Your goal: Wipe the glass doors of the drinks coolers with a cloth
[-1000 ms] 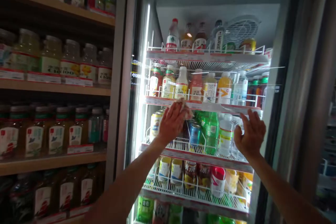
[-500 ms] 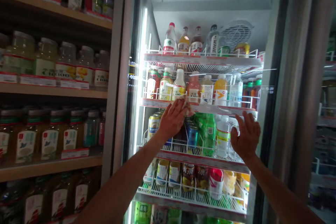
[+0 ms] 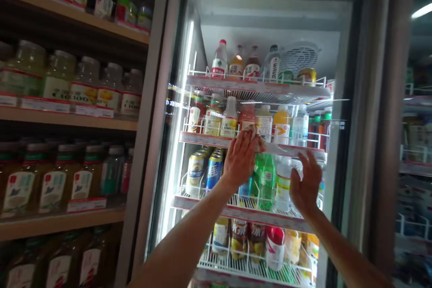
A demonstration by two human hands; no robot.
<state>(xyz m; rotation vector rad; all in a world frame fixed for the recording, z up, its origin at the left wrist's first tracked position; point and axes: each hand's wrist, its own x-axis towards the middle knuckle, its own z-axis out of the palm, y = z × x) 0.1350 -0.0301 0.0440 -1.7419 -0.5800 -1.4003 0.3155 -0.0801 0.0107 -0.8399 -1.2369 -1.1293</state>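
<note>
A glass-fronted drinks cooler (image 3: 270, 22) stands ahead, its lit shelves holding bottles and cans. My left hand (image 3: 240, 157) is against the glass at the middle of the door, fingers together over a crumpled light cloth (image 3: 259, 144) that shows past the fingertips. Behind that hand are a pink bottle (image 3: 247, 114) and a green bottle (image 3: 266, 180). To the right, my right hand (image 3: 306, 182) is raised near the glass with its fingers apart and nothing in it. Whether its fingertips touch the glass is unclear.
Wooden shelves (image 3: 67, 117) with rows of bottled drinks run along the left. A metal door frame (image 3: 378, 144) edges the cooler on the right, with another dim cooler (image 3: 416, 144) beyond it. Reflections show on the glass.
My left hand and the cloth have moved right and slightly down across the glass. My right hand has shifted a little left and down. The view has tilted slightly.
</note>
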